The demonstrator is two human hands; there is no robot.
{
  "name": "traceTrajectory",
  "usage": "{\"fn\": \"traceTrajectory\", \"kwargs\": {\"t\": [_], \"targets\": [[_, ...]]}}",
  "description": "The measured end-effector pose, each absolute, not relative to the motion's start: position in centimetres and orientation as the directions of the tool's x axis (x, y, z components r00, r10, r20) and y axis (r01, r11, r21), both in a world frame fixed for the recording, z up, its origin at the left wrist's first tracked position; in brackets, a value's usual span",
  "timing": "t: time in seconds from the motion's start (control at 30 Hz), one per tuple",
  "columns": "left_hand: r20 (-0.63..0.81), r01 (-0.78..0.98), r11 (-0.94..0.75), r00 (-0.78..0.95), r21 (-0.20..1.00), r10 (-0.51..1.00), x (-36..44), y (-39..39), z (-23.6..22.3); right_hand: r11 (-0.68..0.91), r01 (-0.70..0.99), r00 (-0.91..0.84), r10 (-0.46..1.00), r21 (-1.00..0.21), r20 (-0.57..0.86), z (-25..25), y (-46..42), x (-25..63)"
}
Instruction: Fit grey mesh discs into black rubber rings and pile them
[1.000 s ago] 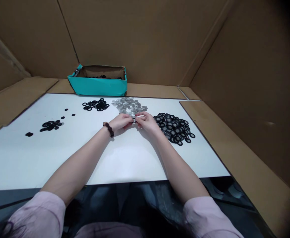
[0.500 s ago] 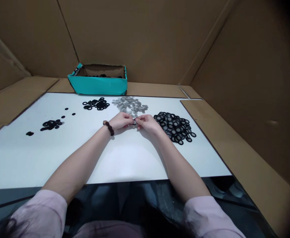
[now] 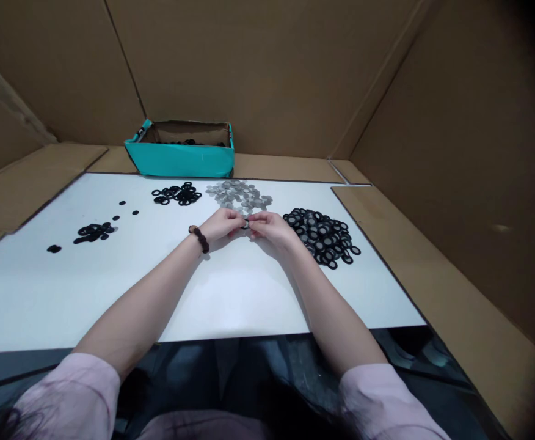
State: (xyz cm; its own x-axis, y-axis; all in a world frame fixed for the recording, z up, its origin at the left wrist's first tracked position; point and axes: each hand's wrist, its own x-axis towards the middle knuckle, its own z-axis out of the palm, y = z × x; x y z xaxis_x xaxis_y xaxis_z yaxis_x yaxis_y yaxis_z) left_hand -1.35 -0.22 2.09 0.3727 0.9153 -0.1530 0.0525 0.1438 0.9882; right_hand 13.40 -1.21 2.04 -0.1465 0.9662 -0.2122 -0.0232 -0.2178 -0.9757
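Observation:
Between the fingertips of both hands is a small black ring with a pale middle, partly covered by the fingers. My left hand, with a dark beaded bracelet at the wrist, pinches it from the left. From the other side my right hand is closed on it too. Just beyond the hands lies a pile of thin translucent grey discs. Close to the right hand is a large heap of black rings with grey centres.
Black open rings lie at the back of the white board. Small black pieces are scattered at left. Behind the board stands a turquoise box with dark pieces inside. Cardboard walls enclose the back and sides.
The fingers have shifted slightly around the ring, and its rim and pale middle show more clearly. The piles stay as they were.

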Motion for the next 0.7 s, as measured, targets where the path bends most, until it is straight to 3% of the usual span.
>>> {"fn": "traceTrajectory", "kwargs": {"t": [0.17, 0.27, 0.43, 0.6, 0.7], "targets": [[-0.017, 0.469, -0.170, 0.368, 0.867, 0.930, -1.7, -0.2, 2.7, -0.198, 0.053, -0.138, 0.969, -0.979, -0.204, 1.6, -0.9, 13.6], [0.052, 0.539, -0.253, 0.359, 0.803, 0.932, -1.7, -0.3, 2.9, -0.090, 0.121, -0.127, 0.986, -0.989, -0.105, 1.0, -0.7, 13.7], [0.051, 0.484, -0.193, 0.292, 0.853, 0.955, -1.5, 0.0, 2.2, 0.011, 0.215, -0.056, 0.998, -0.977, -0.001, 0.6, -0.6, 13.6], [0.011, 0.244, -0.054, 0.172, 0.968, 0.985, -0.9, 0.2, 1.3, 0.042, 0.091, -0.015, 0.999, -0.995, 0.041, 1.0, -0.8, 12.9], [-0.040, 0.176, 0.004, 0.196, 0.984, 0.980, -0.7, 0.0, 1.6, 0.085, 0.099, -0.040, 0.996, -0.991, 0.082, 1.1, -0.7, 12.9]]}}
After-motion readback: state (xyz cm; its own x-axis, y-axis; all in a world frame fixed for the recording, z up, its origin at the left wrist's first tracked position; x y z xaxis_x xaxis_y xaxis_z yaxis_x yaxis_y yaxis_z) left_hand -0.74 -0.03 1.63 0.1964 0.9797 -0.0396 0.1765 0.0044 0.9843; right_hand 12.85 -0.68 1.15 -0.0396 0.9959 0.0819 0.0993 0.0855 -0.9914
